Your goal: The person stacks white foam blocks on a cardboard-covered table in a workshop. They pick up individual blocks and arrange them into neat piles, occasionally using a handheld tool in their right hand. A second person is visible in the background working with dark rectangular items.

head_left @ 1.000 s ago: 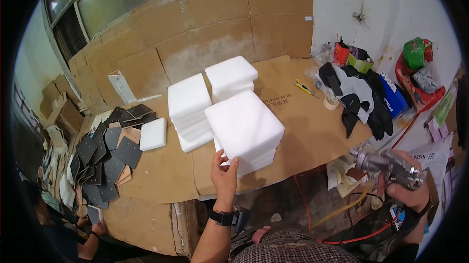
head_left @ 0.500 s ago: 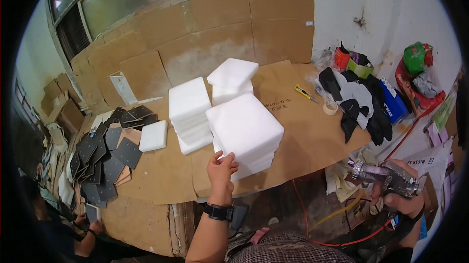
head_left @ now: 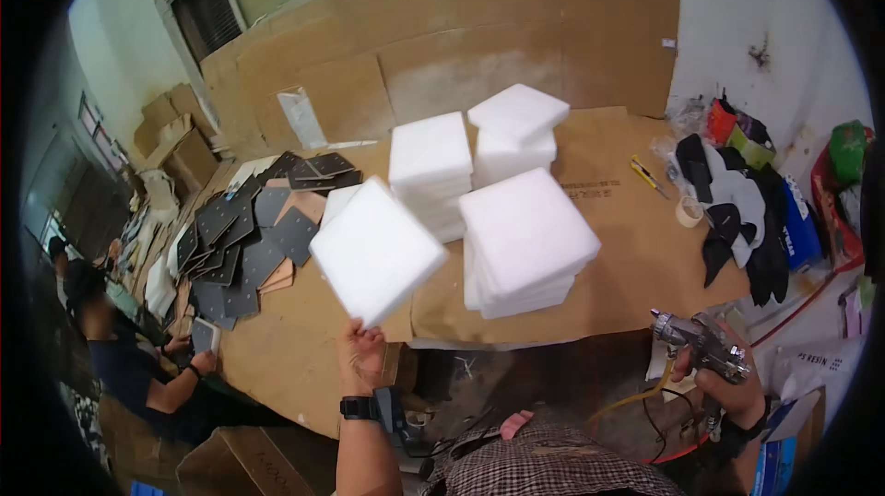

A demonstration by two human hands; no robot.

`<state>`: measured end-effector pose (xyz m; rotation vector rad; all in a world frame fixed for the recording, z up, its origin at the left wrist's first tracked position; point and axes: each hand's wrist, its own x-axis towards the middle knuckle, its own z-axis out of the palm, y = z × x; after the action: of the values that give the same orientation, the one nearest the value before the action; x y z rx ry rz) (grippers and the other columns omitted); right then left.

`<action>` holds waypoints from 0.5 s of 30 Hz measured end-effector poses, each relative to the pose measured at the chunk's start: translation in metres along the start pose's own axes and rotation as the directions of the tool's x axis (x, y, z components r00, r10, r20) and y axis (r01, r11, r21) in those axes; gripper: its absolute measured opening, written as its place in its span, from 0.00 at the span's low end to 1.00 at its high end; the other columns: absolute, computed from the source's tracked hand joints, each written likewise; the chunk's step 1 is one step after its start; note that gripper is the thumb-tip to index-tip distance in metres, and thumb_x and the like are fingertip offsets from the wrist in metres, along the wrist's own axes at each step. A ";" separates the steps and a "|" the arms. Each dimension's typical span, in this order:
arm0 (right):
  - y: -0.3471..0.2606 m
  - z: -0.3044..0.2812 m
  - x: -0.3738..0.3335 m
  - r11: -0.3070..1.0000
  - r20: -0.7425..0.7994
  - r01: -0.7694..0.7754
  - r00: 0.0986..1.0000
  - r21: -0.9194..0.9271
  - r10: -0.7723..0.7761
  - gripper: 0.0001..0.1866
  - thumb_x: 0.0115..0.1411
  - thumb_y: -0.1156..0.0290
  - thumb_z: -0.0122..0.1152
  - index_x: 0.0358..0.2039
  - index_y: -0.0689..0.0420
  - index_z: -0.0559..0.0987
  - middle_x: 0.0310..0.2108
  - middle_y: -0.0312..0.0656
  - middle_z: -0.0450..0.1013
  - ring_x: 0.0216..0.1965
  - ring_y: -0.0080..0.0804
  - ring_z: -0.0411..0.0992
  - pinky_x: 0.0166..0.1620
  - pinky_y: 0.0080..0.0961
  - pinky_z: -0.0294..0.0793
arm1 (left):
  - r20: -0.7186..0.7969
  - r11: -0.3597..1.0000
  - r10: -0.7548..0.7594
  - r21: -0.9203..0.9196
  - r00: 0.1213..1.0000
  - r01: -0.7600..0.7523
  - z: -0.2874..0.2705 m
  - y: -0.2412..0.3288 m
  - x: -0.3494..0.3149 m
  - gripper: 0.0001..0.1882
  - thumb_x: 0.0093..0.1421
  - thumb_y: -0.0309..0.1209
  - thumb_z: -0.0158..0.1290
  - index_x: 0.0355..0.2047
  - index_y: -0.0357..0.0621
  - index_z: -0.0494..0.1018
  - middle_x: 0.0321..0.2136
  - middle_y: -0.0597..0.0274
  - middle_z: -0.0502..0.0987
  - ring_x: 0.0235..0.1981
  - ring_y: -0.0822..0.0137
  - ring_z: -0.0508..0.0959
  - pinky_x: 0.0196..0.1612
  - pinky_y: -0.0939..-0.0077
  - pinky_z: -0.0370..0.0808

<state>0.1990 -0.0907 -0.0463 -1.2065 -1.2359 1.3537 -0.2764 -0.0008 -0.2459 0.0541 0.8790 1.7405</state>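
My left hand (head_left: 361,353) pinches the near corner of a white foam pad (head_left: 378,252), which is lifted and tilted over the cardboard-covered table. To its right stands a near stack of white foam pads (head_left: 527,233), its layers slightly askew. Behind it are a tall stack of foam pads (head_left: 430,150) and a third stack with a turned pad (head_left: 519,113) on top. My right hand (head_left: 733,385) is closed round a metal spray gun (head_left: 705,346), held beyond the table's front right edge with its nozzle toward the left.
Dark square panels (head_left: 241,242) lie heaped on the left of the table. A co-worker (head_left: 138,348) holds a panel at the far left. A yellow cutter (head_left: 649,177), a tape roll (head_left: 689,211) and black and grey cloth (head_left: 737,210) lie at the right. A hose hangs below the spray gun.
My left hand has taken a foam pad off the near stack and carried it to the left. The view has swung left, and the spray gun stays in my right hand.
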 end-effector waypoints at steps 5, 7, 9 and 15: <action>-0.008 0.013 -0.002 0.993 -0.059 -0.096 0.994 -0.073 0.092 0.41 0.49 0.62 0.69 0.58 0.66 0.59 0.32 0.42 0.72 0.35 0.32 0.74 0.41 0.29 0.74 | -0.340 0.991 0.107 -0.038 0.934 -0.127 -0.223 0.007 0.059 0.06 0.54 0.31 0.54 0.27 0.49 0.68 0.15 0.71 0.64 0.20 0.71 0.69 0.22 0.75 0.67; -0.011 0.018 0.000 0.993 -0.081 -0.094 0.993 -0.067 0.088 0.42 0.49 0.61 0.69 0.58 0.66 0.58 0.32 0.43 0.72 0.35 0.32 0.74 0.41 0.29 0.74 | -0.373 0.973 0.226 0.052 0.900 -0.223 -0.285 0.022 0.061 0.06 0.55 0.34 0.53 0.29 0.49 0.68 0.17 0.69 0.66 0.21 0.69 0.70 0.22 0.72 0.69; -0.015 0.018 -0.005 0.995 -0.111 -0.072 0.992 -0.074 0.064 0.43 0.49 0.60 0.70 0.59 0.65 0.58 0.33 0.43 0.72 0.35 0.33 0.74 0.41 0.29 0.75 | -0.514 0.999 -0.027 -0.034 0.858 0.011 -0.312 0.060 0.068 0.16 0.58 0.40 0.51 0.41 0.44 0.66 0.30 0.60 0.70 0.27 0.62 0.73 0.28 0.68 0.74; -0.039 0.038 -0.016 0.997 -0.068 -0.012 0.998 -0.078 0.007 0.39 0.50 0.68 0.66 0.59 0.64 0.58 0.33 0.46 0.73 0.35 0.33 0.74 0.40 0.31 0.75 | -0.593 0.712 0.396 0.680 0.701 0.173 -0.182 0.049 0.071 0.31 0.59 0.38 0.50 0.59 0.44 0.52 0.43 0.57 0.71 0.36 0.62 0.74 0.37 0.72 0.72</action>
<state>0.1633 -0.1076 -0.0051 -1.3044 -1.2467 1.2709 -0.4249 -0.0408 -0.3761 -0.0749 2.1588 1.4239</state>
